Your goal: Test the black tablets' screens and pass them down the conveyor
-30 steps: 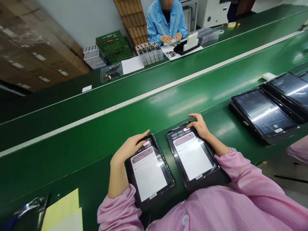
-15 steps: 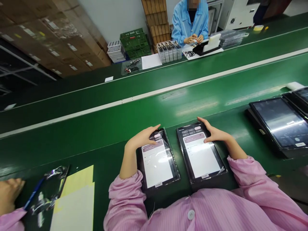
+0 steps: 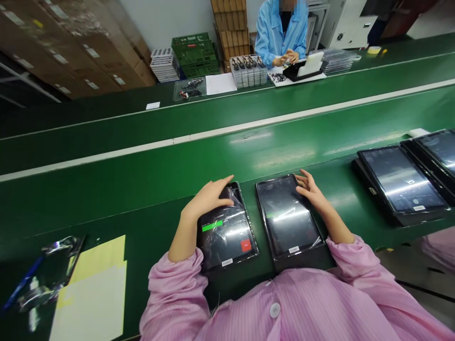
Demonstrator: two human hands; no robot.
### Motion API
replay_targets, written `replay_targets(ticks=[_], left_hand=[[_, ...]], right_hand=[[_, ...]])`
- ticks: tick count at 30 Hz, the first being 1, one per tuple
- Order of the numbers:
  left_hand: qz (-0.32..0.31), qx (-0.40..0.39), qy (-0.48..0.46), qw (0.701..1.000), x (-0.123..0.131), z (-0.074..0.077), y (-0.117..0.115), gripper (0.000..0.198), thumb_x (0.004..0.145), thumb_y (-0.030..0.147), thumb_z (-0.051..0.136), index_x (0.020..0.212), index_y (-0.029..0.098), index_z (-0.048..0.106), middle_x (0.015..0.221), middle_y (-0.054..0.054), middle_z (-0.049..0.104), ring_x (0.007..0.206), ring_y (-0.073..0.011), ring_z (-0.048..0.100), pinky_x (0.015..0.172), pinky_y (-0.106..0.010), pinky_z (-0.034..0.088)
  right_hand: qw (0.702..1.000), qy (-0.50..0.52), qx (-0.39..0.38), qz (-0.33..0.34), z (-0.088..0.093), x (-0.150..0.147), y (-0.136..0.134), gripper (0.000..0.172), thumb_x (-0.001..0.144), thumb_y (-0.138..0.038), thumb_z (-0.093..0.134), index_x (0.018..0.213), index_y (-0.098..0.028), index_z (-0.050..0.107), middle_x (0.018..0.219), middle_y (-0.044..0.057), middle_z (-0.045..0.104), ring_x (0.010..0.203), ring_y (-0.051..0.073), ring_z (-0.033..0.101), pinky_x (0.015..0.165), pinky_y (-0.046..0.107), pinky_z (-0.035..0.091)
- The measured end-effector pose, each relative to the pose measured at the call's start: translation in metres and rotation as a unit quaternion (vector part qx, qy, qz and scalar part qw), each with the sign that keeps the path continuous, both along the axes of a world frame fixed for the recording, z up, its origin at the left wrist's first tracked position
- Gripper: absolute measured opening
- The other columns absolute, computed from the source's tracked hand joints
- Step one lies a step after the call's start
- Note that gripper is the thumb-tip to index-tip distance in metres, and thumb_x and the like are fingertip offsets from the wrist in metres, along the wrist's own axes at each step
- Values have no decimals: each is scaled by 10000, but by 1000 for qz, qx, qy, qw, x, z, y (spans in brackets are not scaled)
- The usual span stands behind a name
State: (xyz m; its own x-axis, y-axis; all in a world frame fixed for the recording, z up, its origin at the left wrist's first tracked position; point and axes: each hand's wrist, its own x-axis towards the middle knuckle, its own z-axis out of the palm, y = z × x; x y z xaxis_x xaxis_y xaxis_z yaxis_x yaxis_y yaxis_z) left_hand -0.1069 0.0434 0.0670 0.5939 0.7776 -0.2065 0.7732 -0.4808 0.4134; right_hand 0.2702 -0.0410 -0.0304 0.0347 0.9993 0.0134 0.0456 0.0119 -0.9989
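Observation:
Two tablets in clear film lie side by side in front of me on the green bench. The left tablet (image 3: 227, 239) shows a dark screen with a green bar and a red button. My left hand (image 3: 208, 199) rests over its upper left part, thumb and fingers spread apart. On the right tablet (image 3: 286, 215) the screen is mostly dark, with a faint green mark and a bright light reflection. At its upper right corner is my right hand (image 3: 310, 189), fingers apart, with the thumb by the screen's edge. Both tablets have a white label at the lower edge.
More tablets (image 3: 403, 177) lie on dark boxes to the right. Yellow and white sheets (image 3: 92, 293), clips and a blue pen (image 3: 23, 284) are at left. Beyond the green belt (image 3: 199, 156), a person in blue (image 3: 280, 33) works beside trays and green crates (image 3: 195, 54).
Both tablet screens went from a white page to dark; the left now shows a green bar and red button. My right thumb has drawn back towards the edge. A hand at far left has gone from view.

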Motion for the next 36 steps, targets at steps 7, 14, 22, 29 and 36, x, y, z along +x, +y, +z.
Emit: replay_targets(ticks=[7, 14, 22, 29, 36], left_hand=[[-54, -33, 60, 996, 2, -3, -20, 1139, 765, 551, 725, 1581, 295, -27, 1626, -183, 244, 1491, -391, 233, 1142, -738, 20], [-44, -31, 66, 996, 6, -5, -22, 1113, 791, 529, 693, 1577, 279, -54, 1620, -215, 224, 1500, -394, 192, 1131, -748, 5], [-28, -38, 86, 995, 9, -3, -23, 1181, 729, 529, 746, 1571, 247, -33, 1601, -234, 259, 1489, -407, 225, 1153, -715, 70], [-56, -18, 128, 990, 17, 0, -36, 1224, 644, 504, 812, 1560, 218, 53, 1530, -265, 354, 1464, -414, 283, 1145, -732, 68], [-60, -61, 99, 991, 13, 4, -33, 1119, 701, 465, 805, 1554, 262, 109, 1592, -235, 269, 1512, -383, 173, 1164, -707, 52]], right_hand=[[997, 25, -12, 70, 11, -7, -36, 1025, 758, -498, 820, 1531, -352, 162, 1571, 109, 296, 1464, 301, 276, 1221, 495, 190], [996, 45, -11, 72, 11, -6, -34, 992, 752, -491, 824, 1512, -355, 201, 1557, 100, 318, 1459, 298, 287, 1227, 491, 183], [997, 41, 6, 68, 9, -7, -34, 957, 761, -473, 822, 1505, -341, 235, 1521, 111, 371, 1428, 296, 350, 1201, 489, 259], [998, 44, 19, 36, 6, -6, -32, 1003, 707, -428, 857, 1495, -350, 242, 1472, 110, 437, 1352, 284, 452, 1151, 478, 351], [995, 7, -52, -83, 4, 1, -29, 467, 665, -464, 837, 1024, -244, 632, 902, 40, 648, 884, 223, 638, 858, 378, 549]])
